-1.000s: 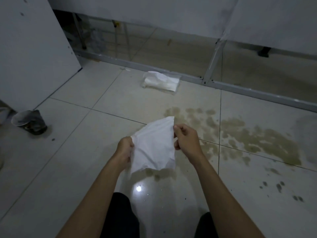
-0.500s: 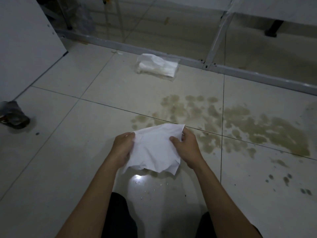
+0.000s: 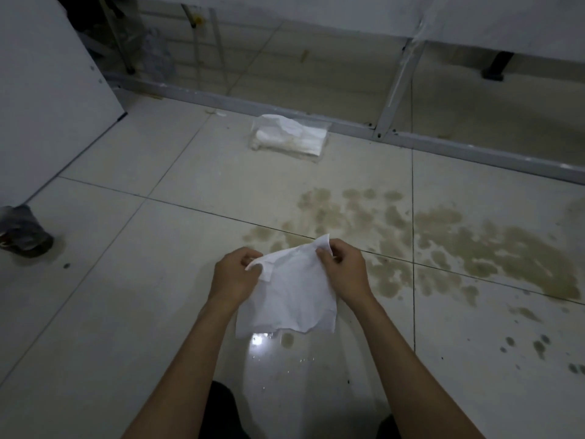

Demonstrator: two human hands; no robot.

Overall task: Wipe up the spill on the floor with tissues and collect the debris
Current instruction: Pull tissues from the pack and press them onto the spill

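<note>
Tissue (image 3: 291,293) is being pinched by left hand (image 3: 234,277) and right hand (image 3: 345,274) (spreading step, judged); spill (image 3: 459,248) is awaiting its pressing down.

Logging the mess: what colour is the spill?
The spill is blotchy yellowish brown, clearest in the head view.

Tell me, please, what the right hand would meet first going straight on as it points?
Apart from the tissue it pinches, the right hand would probably reach the near edge of the spill; depth is unclear.
</note>
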